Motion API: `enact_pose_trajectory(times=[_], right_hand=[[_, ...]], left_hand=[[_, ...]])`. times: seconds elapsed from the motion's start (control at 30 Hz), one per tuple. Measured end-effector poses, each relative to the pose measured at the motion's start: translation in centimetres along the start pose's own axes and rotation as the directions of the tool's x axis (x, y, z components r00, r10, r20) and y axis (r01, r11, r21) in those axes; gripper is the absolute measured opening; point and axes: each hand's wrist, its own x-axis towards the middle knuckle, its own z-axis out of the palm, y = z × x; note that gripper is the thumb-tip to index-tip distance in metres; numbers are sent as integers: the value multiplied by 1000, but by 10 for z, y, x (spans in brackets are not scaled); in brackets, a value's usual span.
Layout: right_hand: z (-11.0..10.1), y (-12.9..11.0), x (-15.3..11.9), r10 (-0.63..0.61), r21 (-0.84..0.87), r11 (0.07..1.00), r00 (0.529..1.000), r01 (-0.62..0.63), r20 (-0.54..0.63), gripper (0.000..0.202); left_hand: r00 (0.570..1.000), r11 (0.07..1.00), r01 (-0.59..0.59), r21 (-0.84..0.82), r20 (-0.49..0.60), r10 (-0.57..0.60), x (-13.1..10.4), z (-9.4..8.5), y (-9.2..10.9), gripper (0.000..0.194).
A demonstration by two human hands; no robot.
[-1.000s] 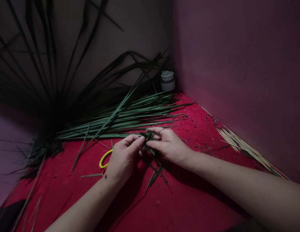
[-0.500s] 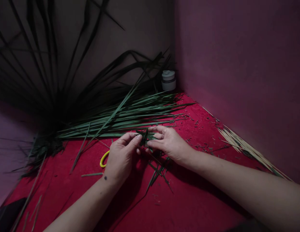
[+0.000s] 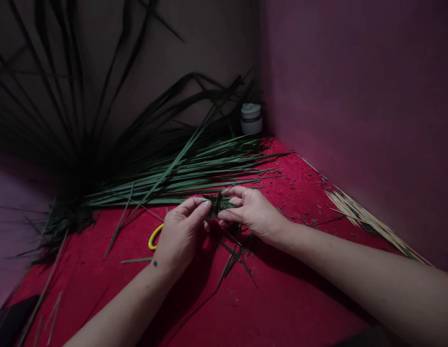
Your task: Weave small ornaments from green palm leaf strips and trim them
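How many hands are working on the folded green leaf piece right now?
2. The left hand pinches the small folded green leaf piece from the left; the right hand holds it from the right, above the red mat.

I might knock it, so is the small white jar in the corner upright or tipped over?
Upright. The small white jar stands on its base in the corner, lid on top, behind the long green leaves.
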Motion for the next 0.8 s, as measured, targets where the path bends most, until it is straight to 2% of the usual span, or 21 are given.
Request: enact_pose_trajectory(times=[0.1, 0.43, 0.67, 0.8], right_hand=[[0, 1, 0, -8, -32, 999, 1000, 9, 21, 40], [-7, 6, 3, -31, -28, 999, 999, 32, 28, 34], [-8, 1, 2, -10, -38, 999, 1000, 11, 27, 14], [-9, 0, 2, -11, -76, 997, 999, 14, 37, 8]], left_hand=[[1000, 999, -12, 35, 20, 12, 2, -2, -2, 18], [994, 993, -60, 105, 102, 49, 3, -8, -5, 20], [992, 981, -90, 169, 107, 73, 2, -6, -2, 21], [992, 992, -64, 106, 119, 51, 2, -4, -1, 23]])
